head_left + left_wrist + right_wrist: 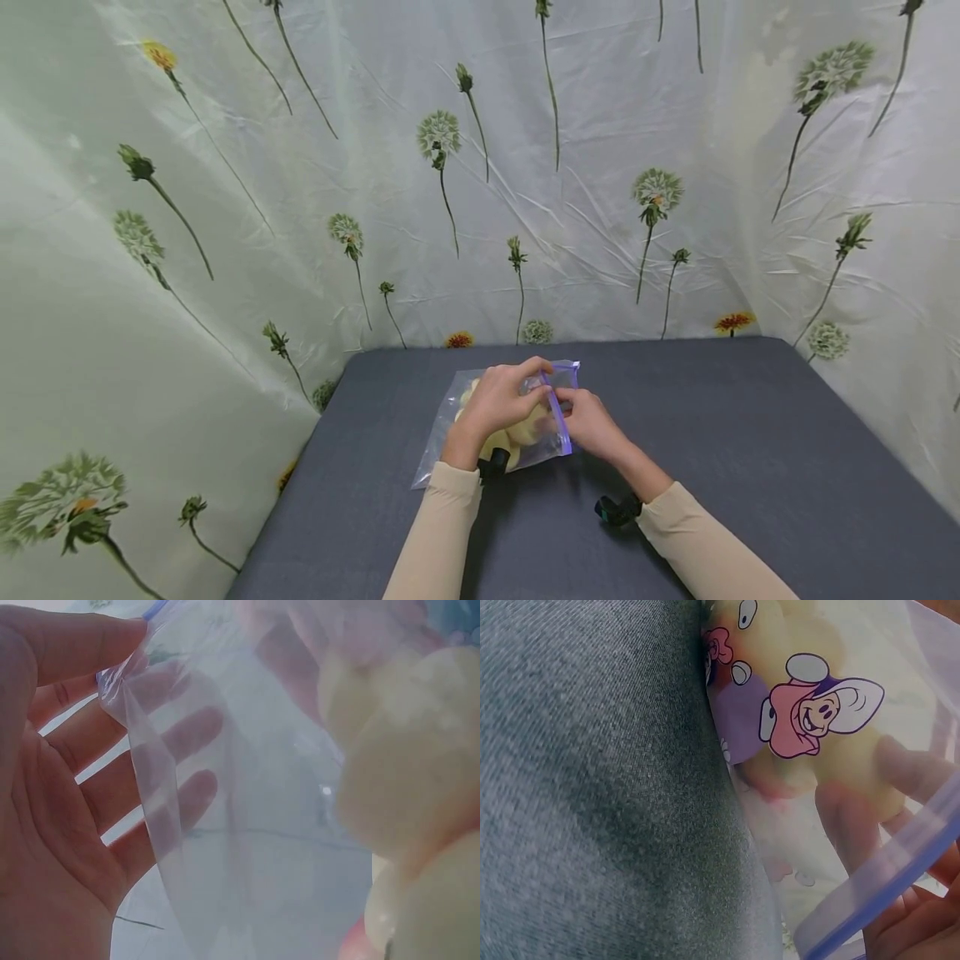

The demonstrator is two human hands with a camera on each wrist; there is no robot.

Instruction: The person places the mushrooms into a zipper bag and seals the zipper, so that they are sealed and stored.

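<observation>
A clear zip bag (442,433) with a purple zip strip (557,412) lies on the table, its mouth to the right. Inside are pale yellow rounded things (405,750), smooth and lumpy; their kind is unclear through the plastic. My left hand (498,400) pinches the bag's mouth between thumb and forefinger, the other fingers spread behind the film (165,742). Past the zip strip, my right hand (588,421) reaches into the bag. Its thumb and fingers (847,817) pinch a pale yellow lump. Cartoon figures (810,712) are printed on the bag.
A dark grey table (720,433) spreads under the bag. Behind it and at the sides hangs a pale curtain (390,167) with dandelion prints. Dark camera bands (618,508) sit at both wrists, below beige sleeves (442,533).
</observation>
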